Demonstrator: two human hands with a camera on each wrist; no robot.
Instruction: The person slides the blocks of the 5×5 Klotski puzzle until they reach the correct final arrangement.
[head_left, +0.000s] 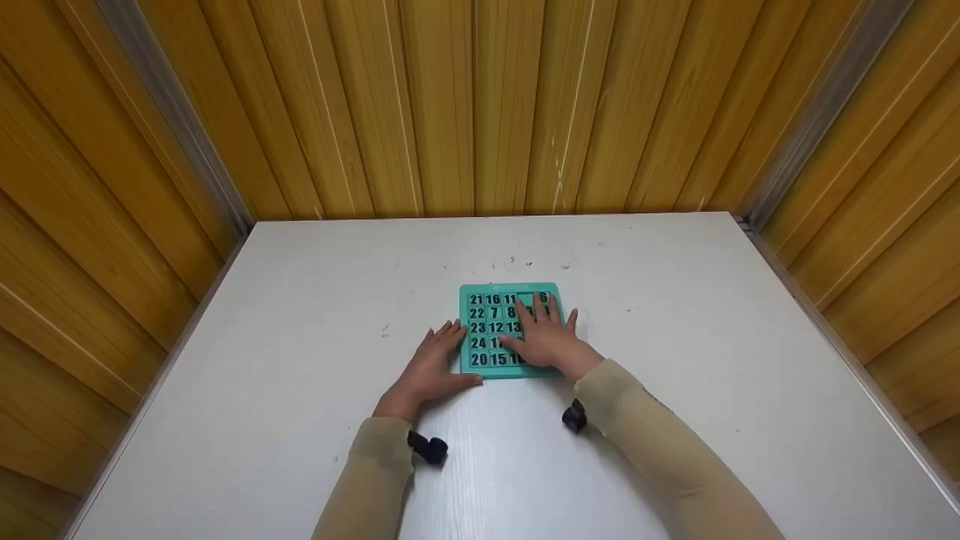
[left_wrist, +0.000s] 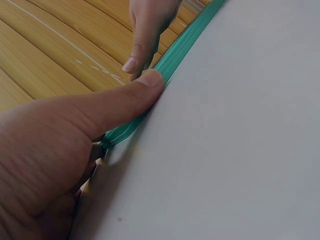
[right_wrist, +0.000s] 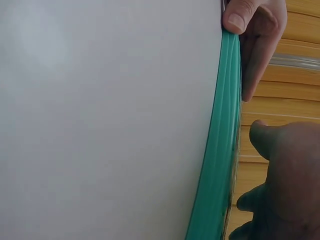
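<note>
A teal number slide puzzle [head_left: 465,352] lies flat on the white table, its square tiles marked with black numbers. At its near left corner, my left hand [head_left: 431,367] holds the frame, thumb along the near edge and fingers against the left side. That thumb [left_wrist: 130,97] presses the green edge [left_wrist: 185,47] in the left wrist view. Over the right part of the tiles my right hand [head_left: 551,341] is spread, covering several numbers. A tile-free gap shows in the top row by its fingertips. In the right wrist view, the right hand's fingers [right_wrist: 262,137] hover at the puzzle's top face.
The white table [head_left: 300,300] extends around the puzzle, with small dark marks [head_left: 529,263] beyond it. Yellow wood-patterned panels [head_left: 495,112] stand behind and at both sides. Black wrist cameras [head_left: 429,448] sit on both sleeves.
</note>
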